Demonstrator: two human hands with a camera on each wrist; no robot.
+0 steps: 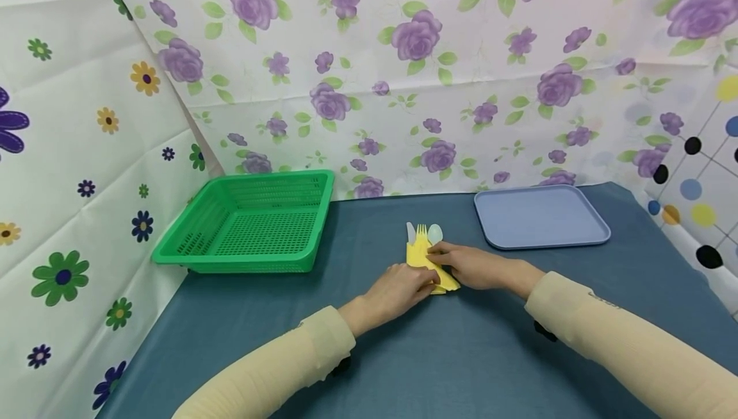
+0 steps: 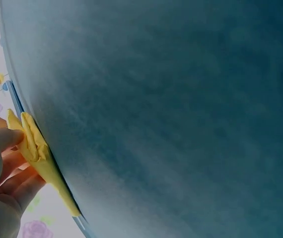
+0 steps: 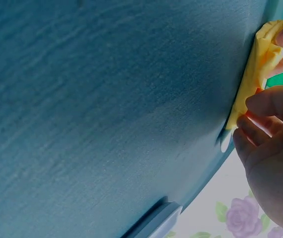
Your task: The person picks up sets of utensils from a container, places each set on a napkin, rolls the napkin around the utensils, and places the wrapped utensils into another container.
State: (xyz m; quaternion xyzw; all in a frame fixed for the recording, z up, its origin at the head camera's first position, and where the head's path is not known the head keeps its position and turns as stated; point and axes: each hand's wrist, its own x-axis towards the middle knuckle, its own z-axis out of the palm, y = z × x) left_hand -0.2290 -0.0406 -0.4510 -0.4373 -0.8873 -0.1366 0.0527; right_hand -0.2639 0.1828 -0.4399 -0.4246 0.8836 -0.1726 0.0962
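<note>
A yellow napkin (image 1: pixel 416 255) lies in the middle of the table, folded about some cutlery. From its far end stick out a pale knife (image 1: pixel 410 232), a yellow fork (image 1: pixel 422 231) and a pale spoon (image 1: pixel 435 234); their handles are hidden. With thumb and fingers my left hand (image 1: pixel 399 287) pinches the napkin's near part, seen also in the left wrist view, where the napkin (image 2: pixel 46 166) shows a rolled fold. At the right side my right hand (image 1: pixel 469 265) grips the napkin's edge close to the spoon. In the right wrist view its fingertips touch the cloth (image 3: pixel 255 74).
A green perforated basket (image 1: pixel 242 257) stands at the back left of the blue-covered table (image 1: pixel 369 355). At the back right lies a light blue tray (image 1: pixel 539 217). Flowered and dotted sheets (image 1: pixel 369 73) hang behind and along the sides.
</note>
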